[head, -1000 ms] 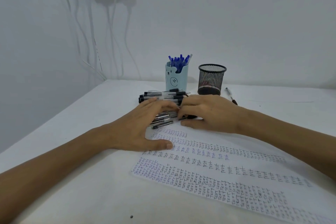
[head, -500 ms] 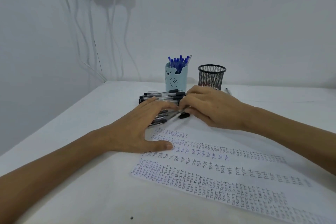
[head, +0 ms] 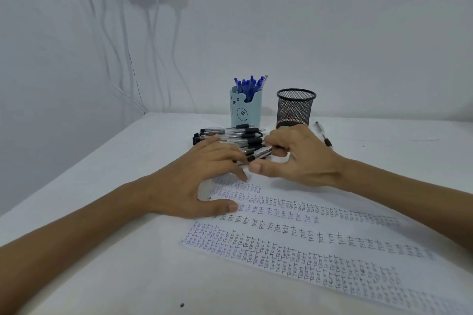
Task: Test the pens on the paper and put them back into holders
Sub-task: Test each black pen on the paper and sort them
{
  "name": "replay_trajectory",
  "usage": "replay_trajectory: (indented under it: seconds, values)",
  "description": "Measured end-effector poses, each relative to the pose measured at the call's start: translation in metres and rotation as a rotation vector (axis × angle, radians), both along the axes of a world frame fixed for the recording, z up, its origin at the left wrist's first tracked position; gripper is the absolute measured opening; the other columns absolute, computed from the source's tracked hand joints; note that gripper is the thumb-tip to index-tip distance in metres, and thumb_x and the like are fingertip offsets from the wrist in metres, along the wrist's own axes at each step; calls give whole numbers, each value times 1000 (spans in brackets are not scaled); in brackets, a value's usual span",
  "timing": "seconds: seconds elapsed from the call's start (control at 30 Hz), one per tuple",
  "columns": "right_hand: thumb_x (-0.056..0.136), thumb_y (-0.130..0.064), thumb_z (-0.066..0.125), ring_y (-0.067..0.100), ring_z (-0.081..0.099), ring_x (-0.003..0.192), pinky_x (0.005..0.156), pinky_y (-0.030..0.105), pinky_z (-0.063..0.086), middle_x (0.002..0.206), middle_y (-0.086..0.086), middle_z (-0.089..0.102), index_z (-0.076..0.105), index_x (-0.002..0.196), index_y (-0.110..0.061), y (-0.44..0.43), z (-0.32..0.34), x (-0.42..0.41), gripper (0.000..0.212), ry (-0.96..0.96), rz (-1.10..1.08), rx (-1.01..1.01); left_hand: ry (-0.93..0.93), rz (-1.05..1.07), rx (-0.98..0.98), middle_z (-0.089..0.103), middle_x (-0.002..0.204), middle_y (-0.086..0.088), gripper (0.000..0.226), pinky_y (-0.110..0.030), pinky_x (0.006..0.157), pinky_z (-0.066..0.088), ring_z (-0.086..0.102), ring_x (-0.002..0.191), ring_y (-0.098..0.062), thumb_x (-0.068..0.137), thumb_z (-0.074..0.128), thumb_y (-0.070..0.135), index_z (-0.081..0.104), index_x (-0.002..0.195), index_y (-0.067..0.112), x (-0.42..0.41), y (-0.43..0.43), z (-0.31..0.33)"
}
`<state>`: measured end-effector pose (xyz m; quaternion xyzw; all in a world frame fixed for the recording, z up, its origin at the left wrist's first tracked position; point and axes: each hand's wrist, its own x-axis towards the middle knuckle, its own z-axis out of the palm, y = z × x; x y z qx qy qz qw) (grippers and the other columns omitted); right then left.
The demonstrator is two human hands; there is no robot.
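Near the worktop's (head: 102, 263) far edge, before the bear-faced holder (head: 245, 112) and mesh holder (head: 295, 107), the right hand (head: 302, 158) pinches a black pen (head: 261, 153) beside the pen pile (head: 230, 134), which is half hidden under the spread left hand (head: 194, 181); the paper's (head: 320, 250) near-right end is cut off.

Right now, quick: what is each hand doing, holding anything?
Left hand: open, fingers lying straight on the pile of black pens, holding nothing.
Right hand: closed on one black pen, pinched in its fingertips.
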<state>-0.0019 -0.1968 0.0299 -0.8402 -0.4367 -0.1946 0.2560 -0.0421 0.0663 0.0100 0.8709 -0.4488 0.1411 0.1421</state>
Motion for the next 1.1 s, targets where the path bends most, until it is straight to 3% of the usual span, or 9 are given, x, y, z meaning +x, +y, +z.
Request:
replay_trajectory:
  seconds: [0.1, 0.2, 0.37, 0.47, 0.6, 0.7, 0.8, 0.93, 1.1]
  values:
    - [84, -63, 62, 24, 36, 53, 52, 38, 29, 52, 5, 37, 41, 55, -11, 3, 1, -3, 63, 1, -43, 18, 0, -15, -8, 54, 149, 14, 41, -53, 127, 21, 40, 149, -8, 95, 71, 51, 68, 128, 27, -1, 1, 1]
    - [89, -51, 59, 10, 33, 53, 53, 26, 28, 55, -8, 36, 41, 58, -32, 1, 2, -3, 40, 81, 21, 140, 3, -33, -11, 57, 147, 16, 41, -56, 127, 20, 43, 148, -10, 94, 74, 47, 68, 129, 26, -1, 1, 0]
    - [103, -33, 52, 15, 51, 72, 79, 34, 56, 74, 20, 45, 51, 67, -11, -1, 1, 8, 42, 431, 74, 563, 23, -62, -24, 60, 142, 18, 34, -57, 127, 19, 49, 144, -11, 94, 77, 45, 71, 123, 28, -2, 1, -1]
    - [108, -36, 43, 15, 51, 72, 77, 34, 57, 74, 12, 53, 67, 66, -19, 1, 3, 11, 51, 581, -26, 732, 58, -49, -21, 60, 140, 21, 37, -58, 128, 15, 51, 141, -7, 93, 77, 52, 71, 123, 31, -2, 2, 0]
    - [108, -47, 38, 18, 52, 55, 52, 30, 51, 68, 13, 67, 76, 98, -5, 1, 4, 6, 57, 807, -89, 719, 80, -43, 18, 57, 144, 23, 47, -51, 131, 6, 48, 142, -3, 89, 76, 62, 69, 126, 33, -1, 4, 3]
    - [103, -34, 56, 20, 58, 61, 44, 23, 41, 80, 14, 73, 71, 99, -3, 0, 2, 0, 34, 848, -31, 627, 101, -46, 29, 55, 147, 23, 51, -44, 132, 1, 45, 144, 1, 88, 75, 64, 68, 128, 32, -1, 5, 3]
    - [96, -21, 68, 20, 52, 55, 44, 22, 30, 66, 9, 60, 63, 92, -6, 1, -1, -7, 17, 898, 1, 558, 113, -47, 32, 56, 148, 21, 51, -42, 133, 1, 45, 144, 3, 88, 75, 63, 69, 127, 31, -2, 5, 4]
    - [101, -9, 55, 22, 58, 54, 38, 22, 33, 77, 19, 67, 65, 105, 5, 4, -3, -16, 18, 979, 92, 499, 121, -55, 49, 54, 150, 20, 51, -44, 133, 2, 45, 144, 4, 89, 74, 62, 68, 128, 30, -3, 7, 7]
    - [91, -1, 65, 16, 52, 55, 49, 25, 42, 67, 12, 66, 68, 86, -2, 6, -8, -24, 6, 837, 65, 307, 137, -62, 52, 52, 152, 20, 52, -34, 132, 0, 41, 145, 5, 91, 68, 65, 64, 130, 32, -4, 8, 6]
